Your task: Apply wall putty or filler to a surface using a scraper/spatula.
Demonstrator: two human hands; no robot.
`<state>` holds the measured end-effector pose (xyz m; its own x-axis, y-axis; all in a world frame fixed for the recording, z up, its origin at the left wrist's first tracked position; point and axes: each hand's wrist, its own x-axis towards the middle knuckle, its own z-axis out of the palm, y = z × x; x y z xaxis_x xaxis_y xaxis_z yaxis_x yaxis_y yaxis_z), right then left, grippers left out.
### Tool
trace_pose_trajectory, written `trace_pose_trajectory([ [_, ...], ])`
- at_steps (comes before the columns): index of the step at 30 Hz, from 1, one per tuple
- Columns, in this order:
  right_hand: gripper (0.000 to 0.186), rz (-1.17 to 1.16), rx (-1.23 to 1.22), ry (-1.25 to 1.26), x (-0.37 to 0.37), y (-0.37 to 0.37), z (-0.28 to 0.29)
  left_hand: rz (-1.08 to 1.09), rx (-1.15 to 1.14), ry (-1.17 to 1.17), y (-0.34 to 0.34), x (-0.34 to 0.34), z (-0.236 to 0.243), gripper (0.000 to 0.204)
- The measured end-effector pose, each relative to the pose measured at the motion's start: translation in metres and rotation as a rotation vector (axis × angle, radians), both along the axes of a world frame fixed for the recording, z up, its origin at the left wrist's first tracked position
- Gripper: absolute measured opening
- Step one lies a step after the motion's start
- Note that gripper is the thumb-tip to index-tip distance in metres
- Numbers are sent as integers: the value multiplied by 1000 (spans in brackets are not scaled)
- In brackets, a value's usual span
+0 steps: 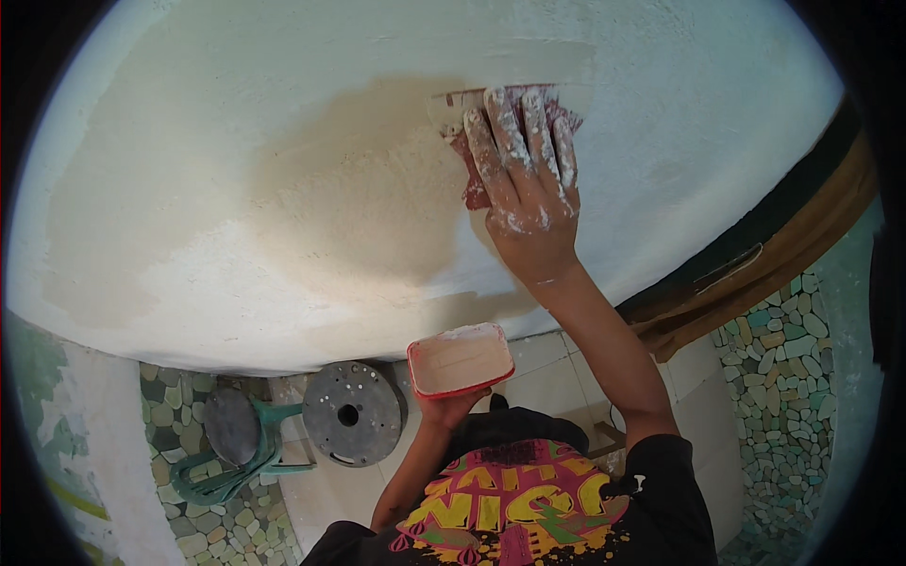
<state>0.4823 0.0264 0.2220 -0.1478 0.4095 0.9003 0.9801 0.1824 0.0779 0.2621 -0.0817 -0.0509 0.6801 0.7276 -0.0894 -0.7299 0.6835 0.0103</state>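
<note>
My right hand [528, 189], fingers flecked with white paste, is pressed on a reddish flat spreader [476, 191] with a pale edge, held against the white wall [170, 85]. Around and left of the spreader, the wall shows beige, darker patches of coating. Lower down, in front of my body, my left hand [445, 407] holds a red-rimmed rectangular tray [461, 358] containing pale, creamy paste.
Along the wall's foot are a round grey perforated disc [338, 429] and a green plastic object [212, 481] with a dark round top. A brown and dark band [774, 250] runs at the right. The floor has white tiles [543, 363] and pebble-patterned areas [769, 396].
</note>
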Motion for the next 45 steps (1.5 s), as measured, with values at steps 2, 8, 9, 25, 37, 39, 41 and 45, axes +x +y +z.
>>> trace_pose_trajectory([
  [2, 61, -72, -55, 22, -6, -8, -3, 19, -33, 75, -2, 2, 4, 81],
  [8, 62, -47, -122, 18, -10, -18, -35, 37, -78, 133, -9, 9, 20, 82],
  [9, 62, -41, -119, 19, -12, -25, -34, 43, -76, 134, -11, 9, 19, 82],
  [25, 62, -58, -121, -40, -19, -45, 23, 36, 44, 12, 1, 5, 3, 96],
  [37, 73, -106, -8, 64, -15, -43, 73, 10, -6, 51, -4, -5, 16, 81],
  [39, 71, -109, -17, 43, -17, -36, 50, 8, -5, 58, -3, -4, 19, 82],
  [41, 66, -102, -104, 0, -21, -37, 28, 25, -3, 81, -3, -6, 22, 82],
  [45, 63, -63, -264, 16, -23, -53, -13, 13, 0, 58, 1, -11, 14, 82],
])
